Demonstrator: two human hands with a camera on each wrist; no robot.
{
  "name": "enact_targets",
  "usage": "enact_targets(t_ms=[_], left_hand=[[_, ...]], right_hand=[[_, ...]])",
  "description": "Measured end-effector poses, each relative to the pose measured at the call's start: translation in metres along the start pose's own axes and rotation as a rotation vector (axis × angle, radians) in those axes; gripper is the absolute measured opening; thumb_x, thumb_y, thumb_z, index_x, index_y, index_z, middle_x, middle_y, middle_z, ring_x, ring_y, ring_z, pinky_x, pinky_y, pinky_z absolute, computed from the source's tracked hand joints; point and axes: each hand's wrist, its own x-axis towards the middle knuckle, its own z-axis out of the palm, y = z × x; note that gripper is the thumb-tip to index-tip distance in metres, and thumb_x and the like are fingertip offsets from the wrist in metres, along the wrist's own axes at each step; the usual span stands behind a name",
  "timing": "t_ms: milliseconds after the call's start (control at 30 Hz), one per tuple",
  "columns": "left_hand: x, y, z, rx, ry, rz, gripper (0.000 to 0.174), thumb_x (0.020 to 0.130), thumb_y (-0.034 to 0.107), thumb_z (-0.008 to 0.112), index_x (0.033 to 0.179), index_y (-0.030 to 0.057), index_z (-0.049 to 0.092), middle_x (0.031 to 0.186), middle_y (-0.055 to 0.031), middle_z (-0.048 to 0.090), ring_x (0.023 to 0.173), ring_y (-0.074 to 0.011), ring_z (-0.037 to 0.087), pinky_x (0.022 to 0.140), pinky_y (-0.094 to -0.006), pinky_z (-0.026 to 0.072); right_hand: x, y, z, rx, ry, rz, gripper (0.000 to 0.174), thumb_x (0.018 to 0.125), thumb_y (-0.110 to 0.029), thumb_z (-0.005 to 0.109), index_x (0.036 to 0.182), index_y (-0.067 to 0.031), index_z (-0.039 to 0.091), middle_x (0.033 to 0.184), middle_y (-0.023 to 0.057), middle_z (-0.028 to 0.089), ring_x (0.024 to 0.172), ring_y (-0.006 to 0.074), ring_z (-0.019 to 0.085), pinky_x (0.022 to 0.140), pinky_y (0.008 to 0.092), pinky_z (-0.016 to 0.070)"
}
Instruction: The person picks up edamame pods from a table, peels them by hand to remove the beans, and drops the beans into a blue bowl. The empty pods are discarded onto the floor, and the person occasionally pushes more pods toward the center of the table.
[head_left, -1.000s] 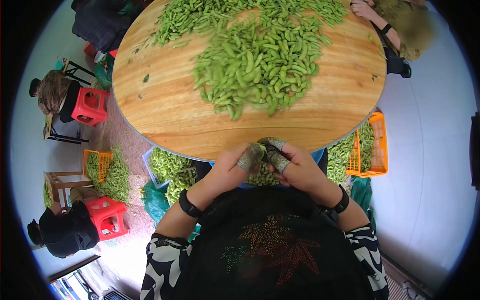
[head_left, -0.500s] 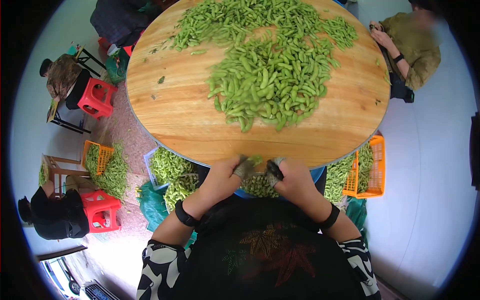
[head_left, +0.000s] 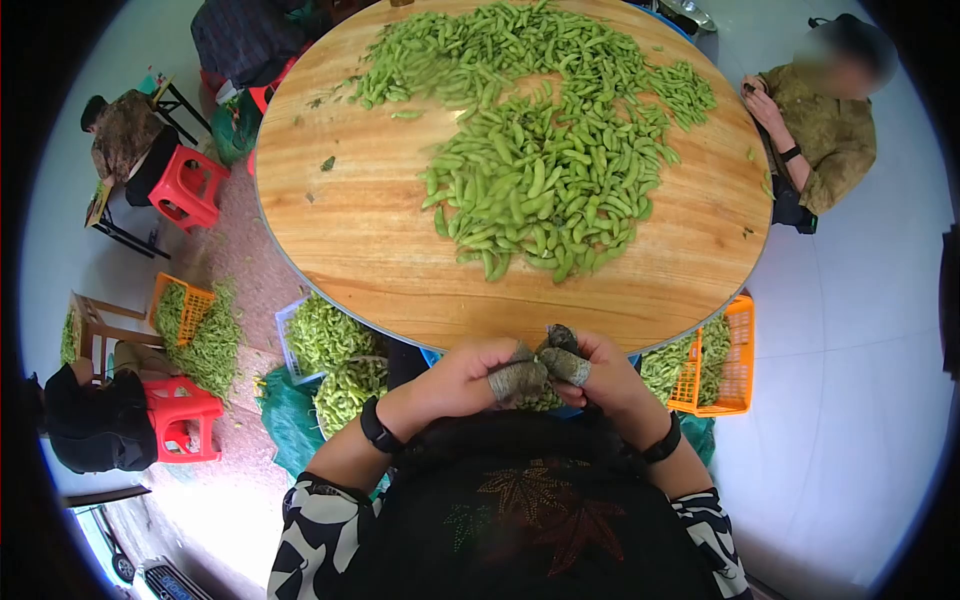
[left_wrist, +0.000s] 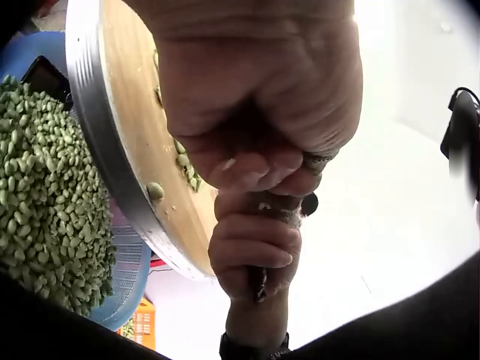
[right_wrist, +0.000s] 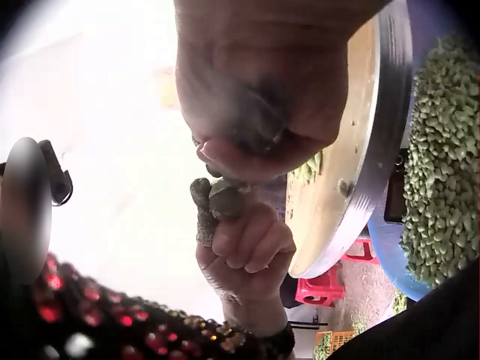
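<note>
My left hand (head_left: 480,375) and right hand (head_left: 606,376) meet just in front of the table's near edge, thumbs close together. Worn grey-green covers wrap the thumbs and some fingers. A sliver of a green soybean pod (head_left: 543,357) shows between the fingertips; most of it is hidden. In the left wrist view the curled left fingers (left_wrist: 259,169) are right against the right hand. Beneath the hands, shelled beans (left_wrist: 49,202) heap in a blue basin (left_wrist: 124,281). Ahead, a big pile of soybean pods (head_left: 545,185) covers part of the round wooden table (head_left: 350,250).
Crates of pods stand under the table, a pale one (head_left: 287,335) at left and an orange one (head_left: 740,360) at right. Another person (head_left: 825,130) sits at the table's right. Others sit at left near red stools (head_left: 185,420), beside a green sack (head_left: 290,420).
Half a second ago my hands were apart, with a bright green piece at the left fingertips; now they have come together again. The head view has shifted, so the table sits lower.
</note>
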Motion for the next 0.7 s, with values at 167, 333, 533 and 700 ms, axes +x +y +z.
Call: enact_targets(t_ms=[167, 333, 533, 700], left_hand=[[-0.011, -0.022, -0.009, 0.218, 0.311, 0.024, 0.015, 0.096, 0.015, 0.054, 0.089, 0.0044, 0.061, 0.071, 0.0029, 0.055, 0.064, -0.0045, 0.049, 0.057, -0.0211, 0.0407], [-0.029, -0.016, -0.024, 0.114, 0.425, -0.116, 0.016, 0.095, 0.015, 0.055, 0.087, 0.0022, 0.062, 0.069, 0.0027, 0.056, 0.062, -0.0058, 0.05, 0.056, -0.0227, 0.0417], [-0.038, -0.011, -0.026, 0.39, 0.252, -0.116, 0.015, 0.089, 0.016, 0.06, 0.084, 0.0017, 0.062, 0.065, -0.0091, 0.057, 0.059, -0.0185, 0.054, 0.056, -0.0303, 0.0438], [-0.07, -0.002, -0.042, 0.614, 0.274, -0.194, 0.016, 0.083, 0.018, 0.063, 0.083, 0.0018, 0.062, 0.069, -0.019, 0.058, 0.063, -0.0333, 0.059, 0.058, -0.0372, 0.0457]], right_hand=[[0.009, 0.013, -0.003, -0.629, 0.247, -0.264, 0.023, 0.082, -0.021, 0.068, 0.09, -0.0019, 0.058, 0.066, 0.0039, 0.055, 0.057, 0.0209, 0.052, 0.056, 0.0353, 0.044], [0.025, -0.006, 0.008, -1.113, 0.219, -0.247, 0.025, 0.078, -0.017, 0.071, 0.099, -0.0056, 0.062, 0.076, 0.0156, 0.058, 0.072, 0.0339, 0.058, 0.064, 0.0382, 0.0459], [0.106, -0.051, 0.022, -1.434, 0.559, -0.855, 0.026, 0.075, -0.011, 0.068, 0.097, -0.003, 0.058, 0.09, 0.0156, 0.057, 0.075, 0.0352, 0.06, 0.064, 0.0434, 0.0493], [0.109, -0.049, 0.005, -1.512, 0.606, -1.005, 0.027, 0.074, -0.011, 0.07, 0.098, -0.003, 0.06, 0.089, 0.0143, 0.06, 0.07, 0.0318, 0.061, 0.061, 0.0382, 0.0511]])
